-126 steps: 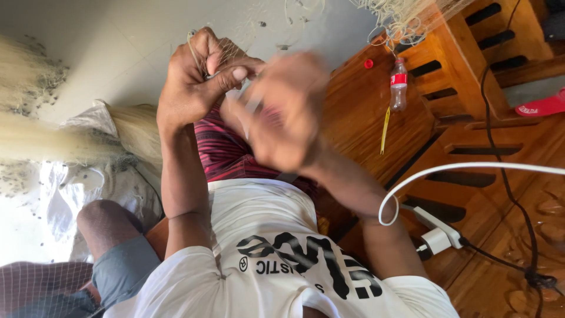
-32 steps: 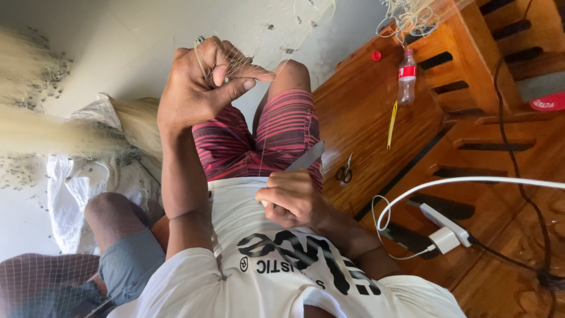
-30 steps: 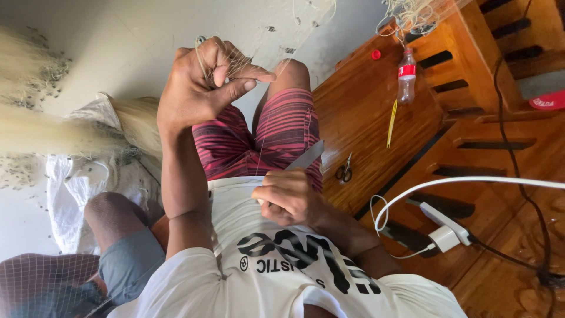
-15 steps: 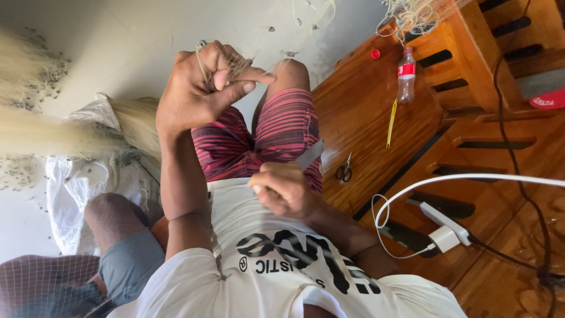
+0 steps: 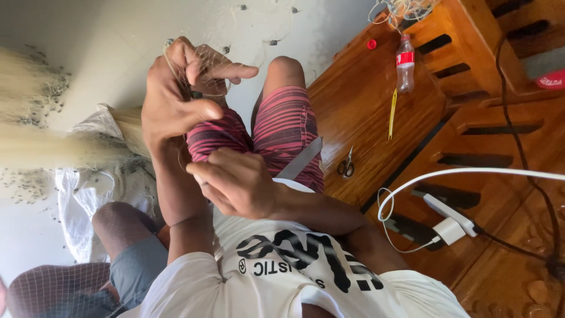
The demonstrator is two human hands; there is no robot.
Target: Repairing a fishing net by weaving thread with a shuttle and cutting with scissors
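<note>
- Left hand [image 5: 176, 97], raised, pinches fine netting [image 5: 215, 62] between its fingers.
- Right hand [image 5: 235, 182], curled closed by the lap; contents unclear.
- Scissors [image 5: 346, 166] lie well right, on the wooden bench [image 5: 365, 106].

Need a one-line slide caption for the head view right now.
Left hand raised, pinching fine netting; right hand closed near the lap.

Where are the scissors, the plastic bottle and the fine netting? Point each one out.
scissors [image 5: 346, 165]: head view, on the pivot just above the handles, lying on the wooden bench.
plastic bottle [image 5: 405, 69]: head view, on the middle of its body.
fine netting [image 5: 207, 63]: head view, on the mesh pinched in the left hand [image 5: 176, 100].
</note>
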